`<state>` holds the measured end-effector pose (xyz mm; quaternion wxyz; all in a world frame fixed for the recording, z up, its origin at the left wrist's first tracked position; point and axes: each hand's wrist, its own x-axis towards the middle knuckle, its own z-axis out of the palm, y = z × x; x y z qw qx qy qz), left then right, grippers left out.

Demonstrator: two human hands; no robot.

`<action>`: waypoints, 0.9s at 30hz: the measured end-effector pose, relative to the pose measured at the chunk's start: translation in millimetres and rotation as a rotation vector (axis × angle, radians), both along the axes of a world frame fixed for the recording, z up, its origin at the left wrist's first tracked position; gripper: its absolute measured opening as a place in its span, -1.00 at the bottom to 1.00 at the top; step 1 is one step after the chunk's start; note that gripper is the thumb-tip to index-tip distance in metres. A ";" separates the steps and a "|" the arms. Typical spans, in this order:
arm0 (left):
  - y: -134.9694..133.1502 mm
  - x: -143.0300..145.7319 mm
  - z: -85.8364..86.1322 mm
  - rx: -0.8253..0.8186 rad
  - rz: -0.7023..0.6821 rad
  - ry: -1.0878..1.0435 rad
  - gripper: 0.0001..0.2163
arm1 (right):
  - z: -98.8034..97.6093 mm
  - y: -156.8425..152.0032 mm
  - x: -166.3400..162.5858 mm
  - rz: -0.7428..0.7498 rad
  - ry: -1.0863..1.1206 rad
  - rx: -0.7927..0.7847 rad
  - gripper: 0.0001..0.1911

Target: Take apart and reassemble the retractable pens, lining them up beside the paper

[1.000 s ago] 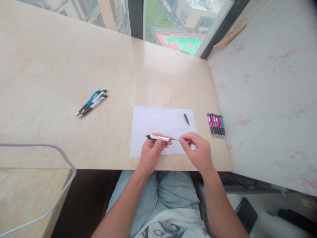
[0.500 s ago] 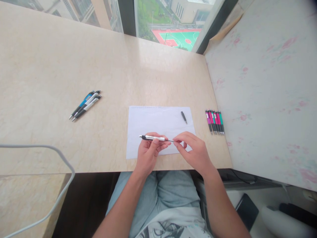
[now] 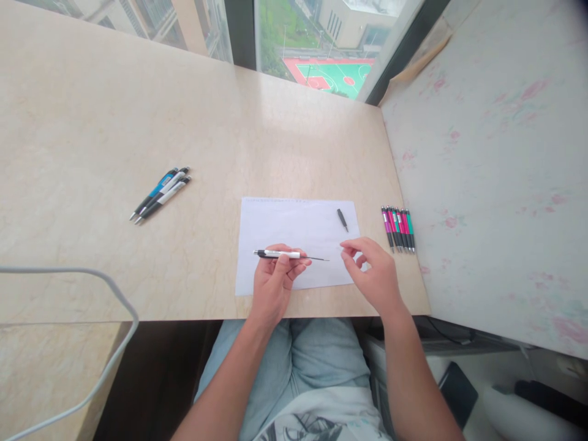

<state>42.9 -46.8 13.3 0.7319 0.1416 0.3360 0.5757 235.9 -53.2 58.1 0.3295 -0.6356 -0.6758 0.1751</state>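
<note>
My left hand [image 3: 274, 278] is closed around a white and black pen barrel [image 3: 289, 254]. Out of the barrel's right end sticks a thin dark refill [image 3: 316, 258], its tip bare and pointing right. To the right of that tip is my right hand [image 3: 373, 272], apart from the pen, thumb and forefinger pinched close together. Something faint and tiny seems to sit at those fingertips, too small to name. Behind the hands, a black pen grip section [image 3: 342, 220] lies on the white paper sheet [image 3: 289, 220].
At the left of the desk [image 3: 92, 135] lie several blue, white and black pens [image 3: 160, 195]. A row of several pink, purple and green pens [image 3: 398, 228] lies beside the flowered wall panel [image 3: 482, 184]. A white cable [image 3: 114, 291] crosses the left front corner.
My right hand has moved right, away from the refill tip it was touching. The refill now shows its full protruding length. My left hand with the pen has shifted slightly left.
</note>
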 end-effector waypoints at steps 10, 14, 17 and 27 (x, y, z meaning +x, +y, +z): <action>0.3 0.2 1.7 0.014 -0.015 -0.017 -0.75 | -46.2 58.6 -12.0 -0.279 -0.349 0.006 -0.77; 0.1 0.3 1.3 0.016 -0.013 -0.022 -0.76 | -50.1 65.8 -13.0 -0.358 -0.381 -0.005 -0.77; -0.1 0.3 -0.1 0.019 -0.024 -0.025 -0.77 | -51.9 66.1 -13.9 -0.383 -0.402 -0.020 -0.77; -0.8 0.2 -0.4 0.017 -0.047 -0.017 -0.76 | -52.3 62.6 -16.6 -0.393 -0.438 -0.071 -0.77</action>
